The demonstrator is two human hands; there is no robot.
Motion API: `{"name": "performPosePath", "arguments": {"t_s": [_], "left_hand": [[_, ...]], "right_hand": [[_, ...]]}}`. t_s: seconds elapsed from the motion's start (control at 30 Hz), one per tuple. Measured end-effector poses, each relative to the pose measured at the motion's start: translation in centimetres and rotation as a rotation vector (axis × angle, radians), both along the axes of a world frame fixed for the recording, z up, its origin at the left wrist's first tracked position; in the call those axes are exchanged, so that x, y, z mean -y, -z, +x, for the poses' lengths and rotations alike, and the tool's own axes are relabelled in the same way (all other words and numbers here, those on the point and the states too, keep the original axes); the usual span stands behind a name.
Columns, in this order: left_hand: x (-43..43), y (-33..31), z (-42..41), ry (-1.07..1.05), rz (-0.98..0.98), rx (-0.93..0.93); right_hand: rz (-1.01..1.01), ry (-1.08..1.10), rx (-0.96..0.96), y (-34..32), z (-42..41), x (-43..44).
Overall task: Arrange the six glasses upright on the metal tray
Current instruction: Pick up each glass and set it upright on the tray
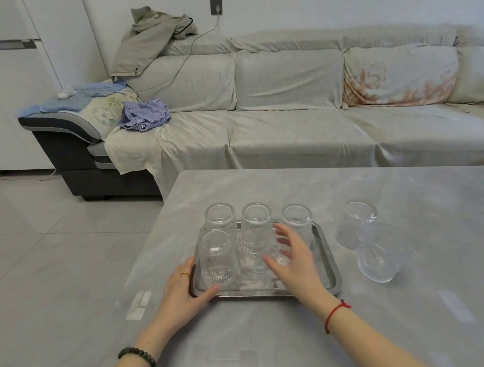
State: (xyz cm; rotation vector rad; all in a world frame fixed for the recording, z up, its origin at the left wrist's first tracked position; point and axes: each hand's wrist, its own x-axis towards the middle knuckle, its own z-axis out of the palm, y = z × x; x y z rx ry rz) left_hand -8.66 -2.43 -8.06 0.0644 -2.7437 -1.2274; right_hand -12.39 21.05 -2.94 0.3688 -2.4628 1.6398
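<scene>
Four glasses crowd the left and back of the metal tray [327, 251]: three in a back row [256, 227] and one at the front left [218, 259], leaving only its front-right part bare. Two more glasses [374, 249] stand close together on the surface [291, 186] just right of the tray, blocking that side. Bare surface lies open behind the tray, in front of it and at the far right.

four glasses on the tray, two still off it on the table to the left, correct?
Not quite. The head view shows the two glasses off the metal tray standing on the table to its right, not its left. Four on the tray is correct.
</scene>
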Motion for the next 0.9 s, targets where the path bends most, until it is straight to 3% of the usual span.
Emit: {"name": "performPosePath", "arguments": {"t_s": [0.07,0.17,0.33,0.47,0.63,0.77,0.9], "left_hand": [[0.3,0.8,0.7,-0.021,-0.169,0.037],[0.2,1.6,1.1,-0.020,-0.271,0.073],[0.0,1.7,1.3,-0.033,-0.348,0.077],[-0.1,1.6,1.4,-0.052,-0.393,0.089],[-0.2,1.4,1.5,-0.059,-0.408,0.088],[-0.2,1.5,1.5,-0.067,-0.412,0.082],[-0.2,1.6,1.5,-0.069,-0.421,0.078]], "right_hand": [[-0.003,0.178,-0.158,-0.8,0.2,-3.8],[0.109,0.488,-0.327,-0.8,0.0,-9.2],[0.135,0.696,-0.111,1.2,-0.2,-14.7],[-0.075,0.654,0.084,3.2,-0.6,-15.8],[-0.113,0.655,0.227,4.5,-1.4,-16.3],[-0.089,0.640,0.151,3.5,-0.6,-16.1],[0.016,0.283,0.017,-0.3,0.6,-14.5]]}}
